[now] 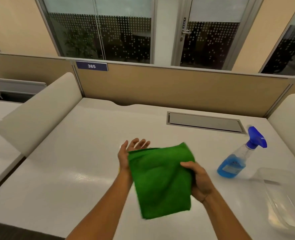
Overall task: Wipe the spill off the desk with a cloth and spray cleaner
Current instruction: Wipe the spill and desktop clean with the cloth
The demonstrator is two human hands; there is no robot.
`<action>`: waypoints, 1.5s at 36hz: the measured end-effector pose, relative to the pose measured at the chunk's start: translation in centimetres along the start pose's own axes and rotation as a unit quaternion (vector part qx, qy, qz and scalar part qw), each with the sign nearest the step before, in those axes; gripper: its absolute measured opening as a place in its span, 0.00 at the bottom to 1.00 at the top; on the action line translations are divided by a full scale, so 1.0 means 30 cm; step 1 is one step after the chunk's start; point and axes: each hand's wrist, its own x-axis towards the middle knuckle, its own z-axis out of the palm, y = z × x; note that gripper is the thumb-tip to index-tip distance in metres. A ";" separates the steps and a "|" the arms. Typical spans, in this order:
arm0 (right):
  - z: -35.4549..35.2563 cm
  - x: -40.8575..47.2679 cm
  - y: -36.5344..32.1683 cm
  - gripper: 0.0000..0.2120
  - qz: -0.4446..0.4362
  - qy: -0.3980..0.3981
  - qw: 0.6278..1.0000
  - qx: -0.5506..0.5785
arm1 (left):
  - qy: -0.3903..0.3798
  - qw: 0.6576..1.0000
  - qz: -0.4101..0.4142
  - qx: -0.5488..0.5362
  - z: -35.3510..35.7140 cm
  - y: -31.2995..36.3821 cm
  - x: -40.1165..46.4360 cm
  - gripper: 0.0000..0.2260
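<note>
A folded green cloth (pixel 158 181) hangs above the white desk (pixel 84 153), in the middle of the head view. My right hand (pixel 199 181) grips the cloth's right edge, thumb on top. My left hand (pixel 128 151) is at the cloth's upper left corner with palm up and fingers spread; the cloth rests against it. A clear spray bottle (pixel 236 161) with blue liquid and a blue trigger head stands on the desk to the right of the cloth. A faint wet sheen (pixel 83 176) shows on the desk left of my left forearm.
A clear plastic tub (pixel 281 196) sits at the desk's right front. A grey cable hatch (pixel 204 122) is set into the desk at the back. Beige partitions (pixel 178 87) bound the back, with rounded white side screens (pixel 37 111) left and right.
</note>
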 end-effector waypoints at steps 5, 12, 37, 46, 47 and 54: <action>-0.056 0.030 -0.121 0.08 -0.147 0.095 0.918 -0.356 | 0.125 0.943 0.059 0.304 -0.222 0.033 0.045 0.11; -0.229 0.151 0.055 0.10 -0.200 0.147 0.718 -0.650 | 0.219 0.744 0.123 0.619 -0.453 -0.001 0.079 0.16; -0.276 0.198 0.388 0.19 0.006 0.005 0.815 -0.579 | 0.147 0.461 0.104 0.869 -0.766 -0.065 0.045 0.35; -0.314 0.209 0.442 0.21 -0.153 0.254 0.761 -0.578 | 0.143 0.463 0.090 0.870 -0.767 -0.061 0.041 0.35; -0.334 0.222 0.447 0.25 -0.127 0.259 0.728 -0.622 | 0.142 0.464 0.087 0.870 -0.767 -0.060 0.041 0.35; -0.381 0.289 0.488 0.47 0.036 0.251 0.572 -0.780 | 0.158 0.449 0.056 0.878 -0.760 -0.061 0.038 0.35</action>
